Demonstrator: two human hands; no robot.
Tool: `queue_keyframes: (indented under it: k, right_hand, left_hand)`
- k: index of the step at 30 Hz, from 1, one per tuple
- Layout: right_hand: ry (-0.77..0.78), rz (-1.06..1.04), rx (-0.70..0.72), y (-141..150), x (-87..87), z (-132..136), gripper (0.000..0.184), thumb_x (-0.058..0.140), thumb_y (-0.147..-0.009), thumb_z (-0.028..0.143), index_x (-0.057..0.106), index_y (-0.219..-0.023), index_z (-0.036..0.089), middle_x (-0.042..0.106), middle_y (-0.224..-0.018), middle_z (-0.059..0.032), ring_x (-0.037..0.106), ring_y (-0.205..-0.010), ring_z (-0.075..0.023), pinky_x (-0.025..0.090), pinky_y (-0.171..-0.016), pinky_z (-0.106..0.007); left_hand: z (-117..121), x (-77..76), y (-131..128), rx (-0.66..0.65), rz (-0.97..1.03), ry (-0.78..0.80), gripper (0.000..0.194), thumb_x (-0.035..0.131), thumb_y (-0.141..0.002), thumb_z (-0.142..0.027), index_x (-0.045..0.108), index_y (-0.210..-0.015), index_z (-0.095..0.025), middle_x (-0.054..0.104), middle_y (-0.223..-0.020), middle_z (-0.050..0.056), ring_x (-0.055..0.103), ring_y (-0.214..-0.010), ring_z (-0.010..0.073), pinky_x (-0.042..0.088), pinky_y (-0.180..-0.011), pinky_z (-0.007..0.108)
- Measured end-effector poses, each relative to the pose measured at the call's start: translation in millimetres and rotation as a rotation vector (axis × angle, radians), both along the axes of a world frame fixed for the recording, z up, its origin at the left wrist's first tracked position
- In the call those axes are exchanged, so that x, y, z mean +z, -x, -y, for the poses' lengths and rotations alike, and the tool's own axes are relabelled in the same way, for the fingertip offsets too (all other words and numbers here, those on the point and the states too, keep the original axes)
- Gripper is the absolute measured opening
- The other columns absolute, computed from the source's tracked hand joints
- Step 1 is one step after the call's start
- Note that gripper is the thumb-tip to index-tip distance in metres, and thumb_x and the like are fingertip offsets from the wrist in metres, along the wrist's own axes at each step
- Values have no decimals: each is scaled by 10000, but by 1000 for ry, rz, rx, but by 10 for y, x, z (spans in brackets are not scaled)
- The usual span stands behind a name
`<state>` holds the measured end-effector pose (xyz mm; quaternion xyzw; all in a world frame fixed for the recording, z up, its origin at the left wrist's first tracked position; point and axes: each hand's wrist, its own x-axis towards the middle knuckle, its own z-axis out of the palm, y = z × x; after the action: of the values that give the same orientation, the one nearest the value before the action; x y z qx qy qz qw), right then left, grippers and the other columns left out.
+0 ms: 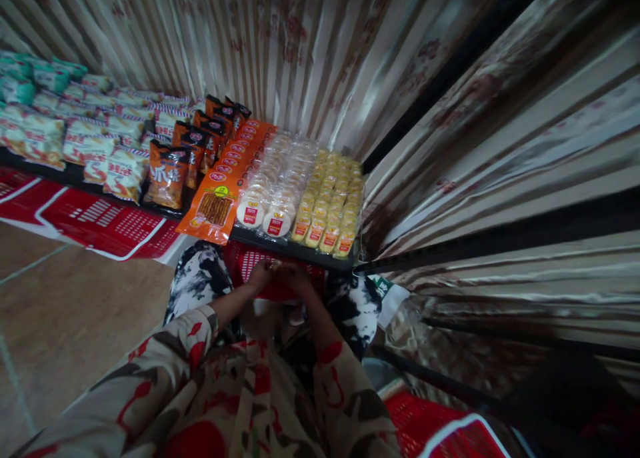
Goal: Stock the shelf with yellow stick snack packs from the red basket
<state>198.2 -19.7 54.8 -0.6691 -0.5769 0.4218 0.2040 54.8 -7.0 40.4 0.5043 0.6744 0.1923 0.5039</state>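
My left hand (259, 276) and my right hand (299, 278) are close together, low over a red basket (250, 262) between my knees. Their fingers are closed around a small brownish thing (275, 265), too dark and blurred to name. Just beyond them is the front edge of a black shelf (305, 251). On it are rows of wrapped yellow cakes (330, 205), wrapped white round biscuits (276, 218) and flat orange snack packets (220, 195). Neither hand touches these rows.
Orange-black snack bags (167, 175), white snack bags (123, 171) and green bags (50, 77) stand farther left. Pleated curtains (280, 51) hang behind. A black rack bar (500, 235) crosses the right side. Another red basket (435, 421) lies at lower right.
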Motion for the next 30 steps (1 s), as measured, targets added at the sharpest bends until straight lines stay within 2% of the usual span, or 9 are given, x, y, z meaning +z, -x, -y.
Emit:
queue_keyframes:
  k: [6, 10, 13, 18, 21, 23, 27, 30]
  right_hand:
    - [9, -241, -124, 79, -6, 104, 214, 576, -723, 230, 675, -913, 233, 714, -917, -38, 658, -840, -190, 519, -811, -357]
    - [19, -401, -174, 121, -13, 187, 274, 543, -725, 313, 651, -946, 192, 711, -904, -57, 670, -792, -181, 535, -767, -344]
    - [36, -464, -205, 118, -9, 230, 286, 587, -687, 378, 653, -889, 188, 711, -831, -49, 667, -750, -186, 539, -723, -344]
    - [46, -545, -224, 147, 46, 275, 319, 668, -621, 449, 646, -825, 205, 695, -722, -16, 651, -701, -183, 531, -661, -321]
    - [69, -604, -277, 188, 94, 304, 387, 696, -577, 474, 618, -832, 193, 682, -684, -17, 639, -629, -180, 523, -608, -316]
    - [68, -619, -320, 196, 120, 323, 446, 699, -554, 497, 585, -853, 186, 671, -666, -17, 629, -587, -177, 516, -581, -317]
    - [19, -588, -385, 138, 186, 355, 510, 704, -532, 521, 533, -876, 185, 649, -660, -14, 619, -584, -178, 505, -582, -321]
    - [-39, -522, -392, 70, 294, 371, 486, 718, -540, 482, 550, -886, 184, 647, -709, -18, 617, -649, -180, 497, -627, -318]
  left_hand:
    - [67, 34, 0, 166, 227, 43, 234, 480, -833, -114, 567, -1050, -125, 677, -859, 64, 639, -693, 123, 505, -630, 214]
    - [75, 82, 26, 226, 323, -1, 208, 471, -799, -58, 602, -948, -120, 673, -845, 61, 629, -704, 119, 507, -648, 216]
    - [75, 155, 52, 239, 368, -60, 213, 489, -768, -35, 623, -901, -132, 670, -839, 43, 620, -744, 117, 498, -693, 215]
    - [94, 300, 50, 215, 410, -128, 223, 508, -736, -30, 647, -868, -144, 669, -836, 29, 601, -752, 110, 472, -714, 203]
    - [124, 378, 59, 210, 416, -137, 214, 511, -721, -45, 641, -861, -140, 652, -774, 20, 583, -681, 105, 463, -653, 196]
    - [155, 436, 87, 209, 416, -127, 257, 523, -705, -60, 630, -923, -143, 622, -715, 0, 557, -613, 94, 447, -595, 187]
    - [250, 582, 179, 117, 498, -12, 541, 516, -661, -54, 526, -1187, -179, 573, -673, -42, 509, -516, 67, 408, -530, 176]
    - [352, 678, 243, -21, 568, 150, 540, 522, -641, -70, 536, -1176, -139, 593, -696, -21, 519, -512, 70, 414, -544, 198]
